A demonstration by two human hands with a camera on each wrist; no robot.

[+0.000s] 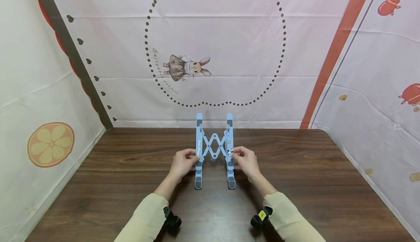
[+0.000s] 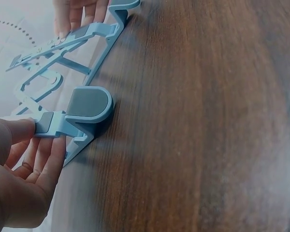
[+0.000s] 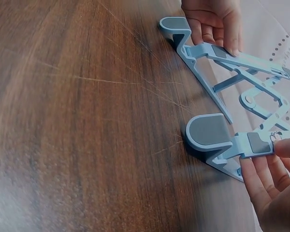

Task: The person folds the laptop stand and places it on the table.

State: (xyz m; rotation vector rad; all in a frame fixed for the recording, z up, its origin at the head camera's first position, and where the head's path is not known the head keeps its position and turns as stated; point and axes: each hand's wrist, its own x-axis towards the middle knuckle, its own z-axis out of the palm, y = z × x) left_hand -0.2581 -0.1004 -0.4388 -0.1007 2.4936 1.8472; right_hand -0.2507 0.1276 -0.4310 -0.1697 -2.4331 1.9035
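Note:
A light blue folding laptop stand [image 1: 214,144] stands spread on the wooden table, its two long rails joined by crossed links. Grey pads cover the curled front lips [image 2: 89,102] of the rails. My left hand [image 1: 184,162] pinches the left rail, thumb on top and fingers underneath, as the left wrist view shows. On the other side, my right hand [image 1: 246,161] grips the right rail the same way, its thumb [image 3: 286,147] beside a small printed picture. In both wrist views the rails slope up from the table on thin lower legs.
The dark wooden table [image 1: 131,183] extends around the stand on all sides. Printed cloth [image 1: 229,45] hangs behind the table and at both sides. A black wrist camera [image 1: 172,220] is strapped at the left sleeve, another [image 1: 260,218] at the right.

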